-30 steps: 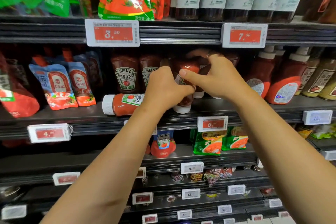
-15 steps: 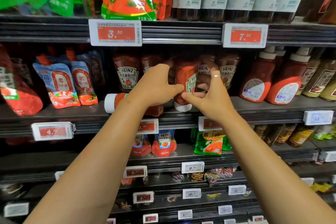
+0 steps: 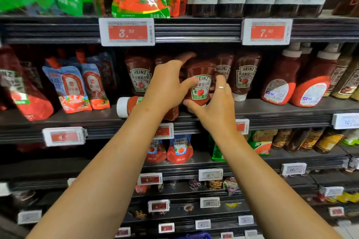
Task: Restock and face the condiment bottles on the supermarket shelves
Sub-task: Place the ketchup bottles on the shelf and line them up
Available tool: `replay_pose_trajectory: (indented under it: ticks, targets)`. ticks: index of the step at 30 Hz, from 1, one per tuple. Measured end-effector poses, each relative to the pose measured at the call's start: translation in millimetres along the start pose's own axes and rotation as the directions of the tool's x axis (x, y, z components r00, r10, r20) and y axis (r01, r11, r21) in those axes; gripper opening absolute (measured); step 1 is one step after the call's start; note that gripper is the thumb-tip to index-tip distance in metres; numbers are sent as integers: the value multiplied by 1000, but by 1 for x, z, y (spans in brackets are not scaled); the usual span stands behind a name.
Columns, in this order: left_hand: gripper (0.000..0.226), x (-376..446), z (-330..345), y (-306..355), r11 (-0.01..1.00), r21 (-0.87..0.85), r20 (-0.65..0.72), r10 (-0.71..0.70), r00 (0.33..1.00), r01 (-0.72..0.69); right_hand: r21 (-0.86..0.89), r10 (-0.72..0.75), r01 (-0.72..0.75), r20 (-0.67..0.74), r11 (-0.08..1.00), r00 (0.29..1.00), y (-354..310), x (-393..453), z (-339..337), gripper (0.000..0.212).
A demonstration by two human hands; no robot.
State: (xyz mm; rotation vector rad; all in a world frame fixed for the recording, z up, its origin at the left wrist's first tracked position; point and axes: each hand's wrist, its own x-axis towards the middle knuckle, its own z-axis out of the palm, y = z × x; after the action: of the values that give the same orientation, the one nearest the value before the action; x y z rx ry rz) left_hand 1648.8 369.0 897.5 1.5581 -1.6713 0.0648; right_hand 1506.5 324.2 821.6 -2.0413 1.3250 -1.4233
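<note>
At frame centre, left hand [image 3: 167,87] and right hand [image 3: 217,105] curl their fingers round a glossy, tapered plastic ketchup bottle [image 3: 200,83].

One head-worn view (wide-angle, the only one) faces the shelf [image 3: 272,110] straight on and slightly downward, within arm's reach of its front edge.

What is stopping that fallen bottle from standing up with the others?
The fallen bottle lies cap-left on the shelf, partly hidden behind the left hand. Both hands are busy holding the Heinz bottle instead; the right hand cups it low. Behind it another bottle stands.
</note>
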Motion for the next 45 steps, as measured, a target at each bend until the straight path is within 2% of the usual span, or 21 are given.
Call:
replay_pose_trajectory:
  ticks: [5,6,8,9,10,12,14,16,18,21,25,29,32,35,37,39,41,45]
  targets:
    - [70,-10,-5,-8,1000,-2,-8,-9,1000,9,26,8,-9,11,1000,1000,2,-2,1,99]
    - [64,-14,-10,-13,1000,-4,-31,-20,999,20,41,16,-16,16,999,1000,3,-3,-1,99]
    - [37,-27,-20,-28,999,16,-76,-41,996,42,73,23,-23,-5,997,1000,5,-10,-7,94]
    - [28,-34,-27,-37,998,28,-71,-51,996,53,89,9,-6,-37,996,999,4,-15,-9,85]
    - [29,-41,-33,-46,997,39,-35,-66,997,68,107,-14,21,-70,994,997,3,-21,-11,71]
    - [46,-52,-43,-60,990,106,125,-107,986,94,130,-60,71,-85,989,995,-3,-35,-11,45]
    - [77,-58,-49,-68,965,255,278,-134,951,61,131,-86,87,-12,988,996,-12,-48,-5,29]
    - [96,-60,-51,-69,918,397,329,-156,931,14,140,-80,66,94,988,992,-22,-57,4,27]
    - [97,-59,-51,-68,899,437,333,-173,927,10,126,-80,59,172,990,982,-30,-62,12,31]
    - [81,-63,-52,-69,918,396,284,-158,946,34,141,-40,12,197,990,980,-37,-63,15,33]
    - [78,-72,-48,-61,915,401,185,-126,975,42,216,48,-99,230,971,972,-47,-63,11,38]
    - [75,-85,-43,-50,975,217,161,-88,983,51,306,109,-168,201,937,974,-51,-67,-4,43]
    - [76,-91,-33,-32,996,76,134,-62,989,52,454,190,-253,180,854,965,-54,-68,-15,63]
    - [73,-92,-13,-8,999,-43,38,-25,999,27,600,270,-278,105,750,957,-54,-64,-23,74]
    - [69,-88,3,7,993,-105,-40,-55,998,51,715,342,-280,61,641,938,-53,-59,-29,79]
    - [63,-83,18,21,986,-144,-106,-97,990,81,807,396,-267,46,526,917,-51,-53,-35,75]
    - [60,-78,31,32,984,-157,-144,-109,984,86,854,430,-250,34,457,902,-50,-48,-42,65]
    - [65,-68,41,45,980,-196,-97,-38,995,18,842,393,-229,22,489,919,-39,-35,-61,39]
